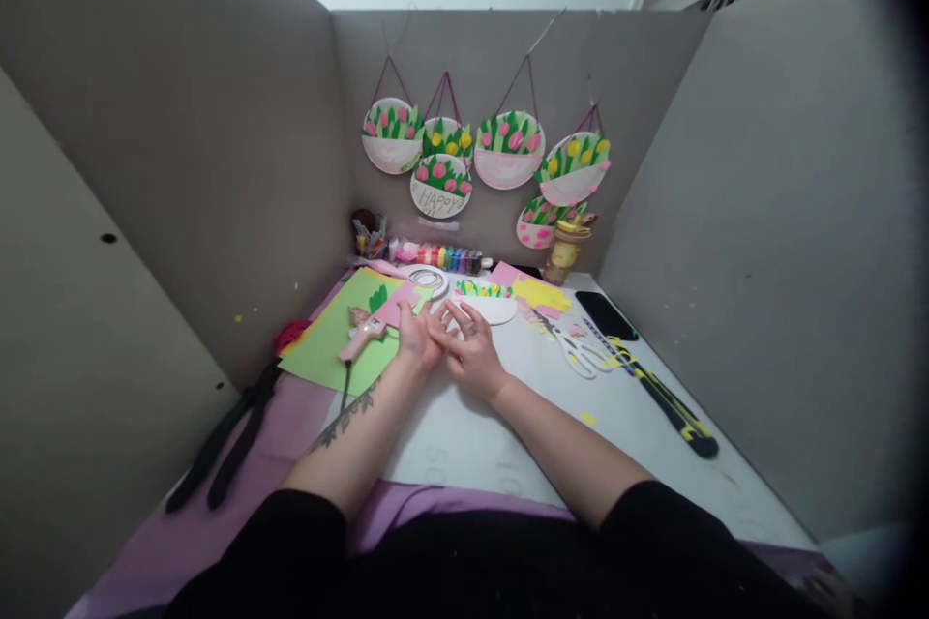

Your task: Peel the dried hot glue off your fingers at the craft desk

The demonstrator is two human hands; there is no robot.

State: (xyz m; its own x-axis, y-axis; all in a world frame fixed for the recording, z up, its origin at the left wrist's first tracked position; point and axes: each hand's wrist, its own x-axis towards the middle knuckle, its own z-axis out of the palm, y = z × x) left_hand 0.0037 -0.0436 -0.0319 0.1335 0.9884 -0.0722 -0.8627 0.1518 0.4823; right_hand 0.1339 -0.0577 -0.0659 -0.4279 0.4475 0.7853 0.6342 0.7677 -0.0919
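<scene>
My left hand [419, 337] is turned palm up over the white table, its fingers stretched out. Against its fingers and palm edge rest the fingertips of my right hand [473, 353], which are extended and slightly spread. Nothing shows in either hand. Just beyond them lies a paper plate craft [494, 309] with a white lower half and green leaves and small flowers along its top, partly covered by my fingers. A pink glue gun [361, 338] lies left of my left wrist on green paper [312, 348]. White-handled scissors [577, 353] lie to the right.
Finished plate crafts, one being a pink tulip plate [509, 150], hang on the grey back panel. Paint bottles [450, 258] line the back. A yellow cup [562, 251], a phone [608, 315], a utility knife [674, 411] and black-handled pliers [239, 435] lie around the edges.
</scene>
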